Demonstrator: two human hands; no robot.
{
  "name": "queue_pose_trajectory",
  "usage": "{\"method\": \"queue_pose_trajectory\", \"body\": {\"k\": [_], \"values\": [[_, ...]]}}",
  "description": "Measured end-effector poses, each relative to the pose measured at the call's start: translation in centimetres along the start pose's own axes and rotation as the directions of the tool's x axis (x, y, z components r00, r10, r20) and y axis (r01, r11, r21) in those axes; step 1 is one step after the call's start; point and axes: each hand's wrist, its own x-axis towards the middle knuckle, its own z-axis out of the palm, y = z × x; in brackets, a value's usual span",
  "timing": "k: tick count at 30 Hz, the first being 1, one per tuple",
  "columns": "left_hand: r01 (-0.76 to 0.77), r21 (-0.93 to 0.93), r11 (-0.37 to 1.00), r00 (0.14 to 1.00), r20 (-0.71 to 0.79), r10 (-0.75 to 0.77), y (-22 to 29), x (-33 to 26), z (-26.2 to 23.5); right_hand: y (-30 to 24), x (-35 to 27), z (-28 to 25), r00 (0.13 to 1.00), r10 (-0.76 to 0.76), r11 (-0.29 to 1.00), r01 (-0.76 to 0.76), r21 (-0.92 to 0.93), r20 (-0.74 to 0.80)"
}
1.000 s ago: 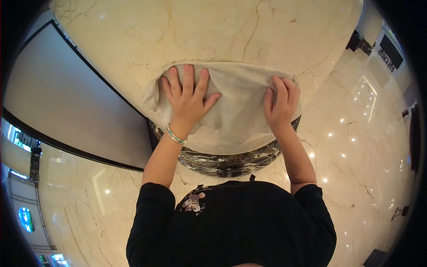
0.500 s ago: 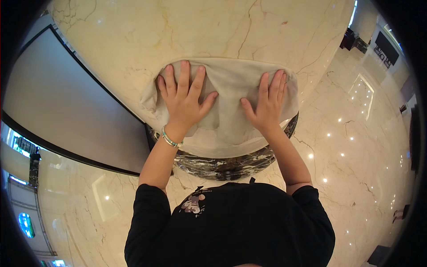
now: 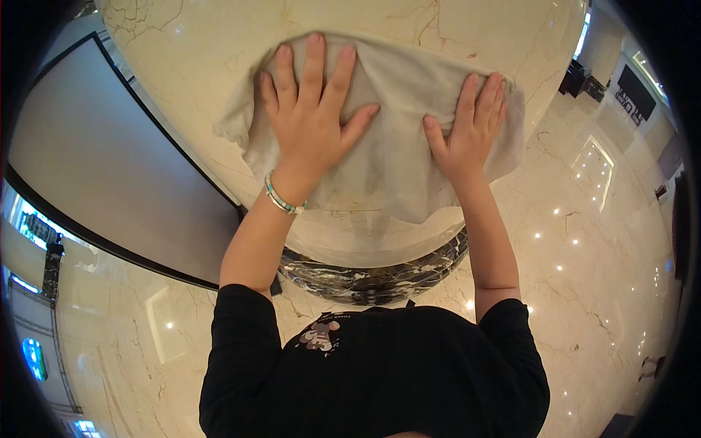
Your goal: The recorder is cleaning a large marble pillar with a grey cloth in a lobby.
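A light grey cloth [image 3: 394,146] lies spread against a cream marble surface [image 3: 409,22] that curves round in front of me, like a column. Flat on the cloth's left part rests my left hand [image 3: 310,124], its fingers spread and a beaded bracelet [image 3: 281,197] round the wrist. My right hand [image 3: 471,139] presses on the right part of the cloth, fingers stretched out and thumb apart. The cloth's left edge is crumpled, and its lower edge hangs loose below the hands.
A dark, white-veined marble base [image 3: 372,281] rings the foot of the cream surface. Close on the left stands a large grey panel [image 3: 124,168] with a black frame. Shiny cream marble floor [image 3: 577,314] stretches to the right, with dark furniture [image 3: 580,77] farther off.
Both hands have slid farther up the marble surface, away from me, taking the cloth along. My right hand has also shifted somewhat to the right.
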Motion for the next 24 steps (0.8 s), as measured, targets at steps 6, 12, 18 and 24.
{"method": "queue_pose_trajectory", "body": {"k": [6, 12, 18, 24], "values": [[0.039, 0.042, 0.998, 0.996, 0.079, -0.042, 1.9, -6.6, -0.2, -0.2, -5.9, 0.6, 1.0, -0.024, 1.0, 0.024, -0.015, -0.002], [-0.038, 0.09, 0.995, 0.997, 0.065, 0.033, 2.7, -7.1, -0.7, -0.6, -6.1, 0.4, 0.999, -0.018, 0.999, 0.019, 0.039, -0.045], [0.047, -0.012, 0.999, 0.995, 0.093, -0.046, 2.2, -4.3, -0.4, -0.3, -2.6, 0.2, 0.999, 0.014, 0.999, -0.012, -0.04, 0.036], [-0.077, 0.03, 0.997, 0.996, -0.04, 0.078, 0.2, 3.5, -0.7, 0.7, 4.2, 0.0, 0.994, -0.026, 1.0, 0.027, 0.009, -0.103]]}}
